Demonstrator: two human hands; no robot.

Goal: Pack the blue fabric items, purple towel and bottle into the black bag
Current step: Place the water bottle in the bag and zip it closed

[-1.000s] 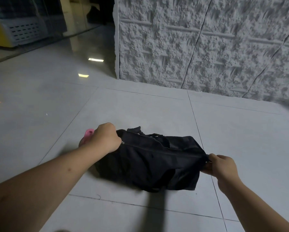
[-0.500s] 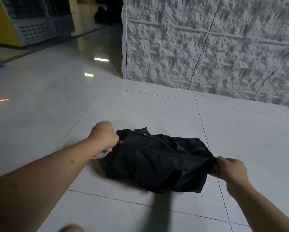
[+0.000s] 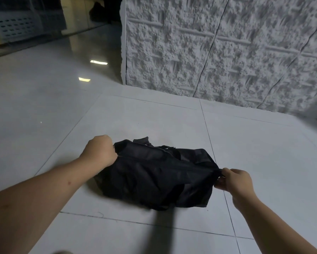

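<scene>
The black bag (image 3: 154,175) lies on its side on the grey tiled floor, in the lower middle of the head view. Its top looks closed and its straps bunch at the far side. My left hand (image 3: 100,151) is curled at the bag's left end, gripping it near the zipper. My right hand (image 3: 234,181) pinches the fabric at the bag's right end and holds it taut. No blue fabric, purple towel or bottle shows; whatever is inside the bag is hidden.
A rough white textured wall (image 3: 227,48) rises just behind the bag. Glossy floor tiles (image 3: 34,99) stretch to the left toward a perforated white and yellow unit (image 3: 12,28) at the far left.
A pink object seen by my left hand a second ago is no longer visible. Both hands keep their hold on the bag's ends; the view has shifted slightly.
</scene>
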